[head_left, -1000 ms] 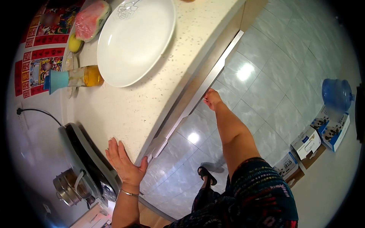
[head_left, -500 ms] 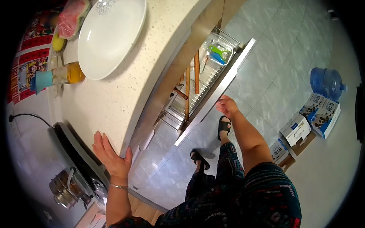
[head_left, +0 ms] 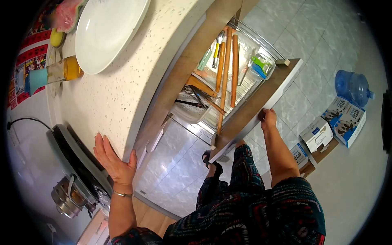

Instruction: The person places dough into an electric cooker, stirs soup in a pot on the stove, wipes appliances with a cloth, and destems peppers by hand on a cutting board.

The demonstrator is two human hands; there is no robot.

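The drawer front (head_left: 258, 109) lies against the right hand (head_left: 268, 119); the grip is narrow, fingers curled.

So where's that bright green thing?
Right of centre in the head view: the bright green thing lies in a clear container inside the open drawer, just right of the long wooden sticks.

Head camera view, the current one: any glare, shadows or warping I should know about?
Head view: black rounded vignette at the corners; straight lines seem to bow towards the edges, probably lens distortion; bright shine inside the drawer, near its wire side; pale sheen on the floor tiles; soft shadow on the countertop beside the plate.
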